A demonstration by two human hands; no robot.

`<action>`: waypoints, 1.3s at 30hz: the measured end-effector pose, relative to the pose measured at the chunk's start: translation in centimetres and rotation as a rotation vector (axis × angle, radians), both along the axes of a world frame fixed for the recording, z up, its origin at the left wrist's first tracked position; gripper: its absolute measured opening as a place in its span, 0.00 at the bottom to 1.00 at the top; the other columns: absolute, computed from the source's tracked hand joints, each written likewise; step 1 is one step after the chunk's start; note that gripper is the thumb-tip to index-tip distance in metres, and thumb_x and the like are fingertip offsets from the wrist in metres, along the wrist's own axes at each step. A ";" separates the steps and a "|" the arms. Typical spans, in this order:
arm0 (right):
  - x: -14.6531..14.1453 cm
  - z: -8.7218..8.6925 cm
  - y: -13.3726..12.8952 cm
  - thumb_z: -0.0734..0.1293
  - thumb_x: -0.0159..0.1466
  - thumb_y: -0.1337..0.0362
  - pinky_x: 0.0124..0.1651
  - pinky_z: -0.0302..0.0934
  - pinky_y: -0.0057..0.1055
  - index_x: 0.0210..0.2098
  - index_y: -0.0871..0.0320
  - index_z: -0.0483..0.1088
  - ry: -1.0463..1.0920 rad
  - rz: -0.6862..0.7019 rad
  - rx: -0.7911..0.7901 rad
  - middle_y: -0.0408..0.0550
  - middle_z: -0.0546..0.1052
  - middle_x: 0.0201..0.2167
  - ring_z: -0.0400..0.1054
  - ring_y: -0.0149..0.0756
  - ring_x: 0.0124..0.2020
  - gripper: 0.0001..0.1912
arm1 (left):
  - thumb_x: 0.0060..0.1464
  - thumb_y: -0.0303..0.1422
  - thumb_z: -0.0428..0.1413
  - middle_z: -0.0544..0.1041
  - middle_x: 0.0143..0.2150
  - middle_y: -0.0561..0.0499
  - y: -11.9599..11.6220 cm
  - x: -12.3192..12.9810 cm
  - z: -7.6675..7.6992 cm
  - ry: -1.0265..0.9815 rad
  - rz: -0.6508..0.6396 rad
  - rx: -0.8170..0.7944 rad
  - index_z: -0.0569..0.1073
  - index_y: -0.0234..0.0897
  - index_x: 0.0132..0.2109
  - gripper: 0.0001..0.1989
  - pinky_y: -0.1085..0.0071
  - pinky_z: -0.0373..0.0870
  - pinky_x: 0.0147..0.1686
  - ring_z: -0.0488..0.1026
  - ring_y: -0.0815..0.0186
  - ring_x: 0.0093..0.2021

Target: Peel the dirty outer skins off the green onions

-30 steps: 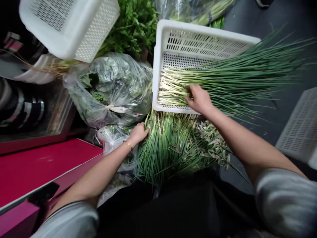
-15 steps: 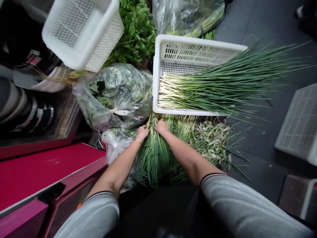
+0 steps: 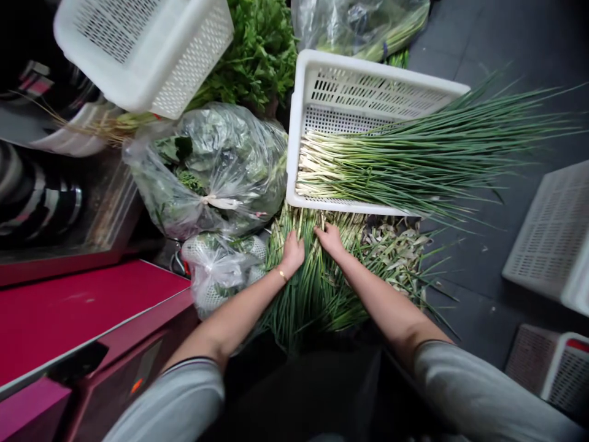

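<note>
A heap of loose green onions lies in front of me, pale root ends away from me and green leaves toward my body. My left hand, a thin gold bracelet at its wrist, is closed around a green onion whose pale stem sticks up past the fingers. Just to its right, my right hand pinches another stem at the white end. Fingertips of both hands are partly hidden. Beyond the heap stands a white perforated basket, with many cleaned green onions laid sideways, leaves hanging over its right end.
Withered trimmings lie at the heap's right. Left are a tied clear bag of leafy greens and a smaller bag. Another white basket sits near leafy herbs. A red surface borders the left; a pale crate stands right.
My left hand has moved right, over the heap, and now has a stem in it. My right hand has shifted slightly right. The view has shifted a little.
</note>
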State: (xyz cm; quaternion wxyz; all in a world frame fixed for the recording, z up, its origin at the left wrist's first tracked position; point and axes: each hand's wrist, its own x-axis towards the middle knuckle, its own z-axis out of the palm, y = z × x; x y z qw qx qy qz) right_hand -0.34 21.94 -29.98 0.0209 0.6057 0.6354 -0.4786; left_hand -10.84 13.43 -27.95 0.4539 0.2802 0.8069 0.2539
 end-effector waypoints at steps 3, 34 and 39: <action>-1.3 -1.1 1.2 0.58 0.67 0.63 0.53 0.60 0.35 0.48 0.70 0.70 -0.117 -0.015 0.052 0.66 0.76 0.47 0.71 0.48 0.51 0.18 | 0.57 0.26 0.47 0.66 0.62 0.27 3.0 2.0 -2.4 0.117 -0.056 -0.027 0.62 0.23 0.61 0.25 0.60 0.57 0.63 0.62 0.52 0.65; 7.6 17.6 -12.3 0.66 0.56 0.63 0.42 0.64 0.31 0.45 0.62 0.67 -0.124 0.090 0.208 0.54 0.78 0.39 0.73 0.42 0.40 0.18 | 0.50 0.56 0.56 0.76 0.26 0.46 -1.9 -2.1 14.9 -0.606 0.066 -0.169 0.70 0.35 0.42 0.28 0.70 0.66 0.24 0.74 0.61 0.25; 8.4 23.2 -16.4 0.66 0.58 0.59 0.43 0.65 0.35 0.49 0.63 0.65 0.071 0.140 0.368 0.54 0.78 0.37 0.73 0.43 0.38 0.21 | 0.46 0.55 0.60 0.77 0.27 0.49 -6.1 2.4 22.1 -0.951 0.172 0.379 0.73 0.34 0.45 0.29 0.68 0.70 0.31 0.76 0.63 0.29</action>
